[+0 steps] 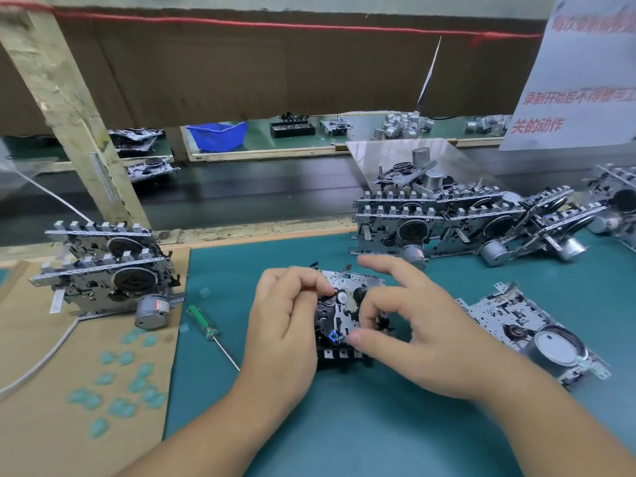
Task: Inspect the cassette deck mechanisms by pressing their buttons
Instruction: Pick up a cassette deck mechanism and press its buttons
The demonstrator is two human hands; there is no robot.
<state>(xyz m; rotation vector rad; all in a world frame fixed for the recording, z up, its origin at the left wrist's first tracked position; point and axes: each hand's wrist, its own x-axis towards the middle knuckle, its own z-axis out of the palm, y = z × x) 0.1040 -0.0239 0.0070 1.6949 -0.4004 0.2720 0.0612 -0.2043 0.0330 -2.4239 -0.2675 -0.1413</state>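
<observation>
A cassette deck mechanism (pixel 344 318) lies on the teal mat (pixel 344 425) in the middle, its row of buttons (pixel 339 354) facing me. My left hand (pixel 285 321) grips its left edge, fingers curled over the top near the white reel hub. My right hand (pixel 413 332) holds its right side, thumb on the front near a small blue part, index finger raised above. The middle of the mechanism is partly hidden by my fingers.
Two stacked mechanisms (pixel 106 270) stand on brown cardboard at left, with teal plastic bits (pixel 120 390) and a green-handled screwdriver (pixel 206 327) nearby. A pile of mechanisms (pixel 464 222) sits at back right; another (pixel 537 335) lies at right. A conveyor belt (pixel 241 194) runs behind.
</observation>
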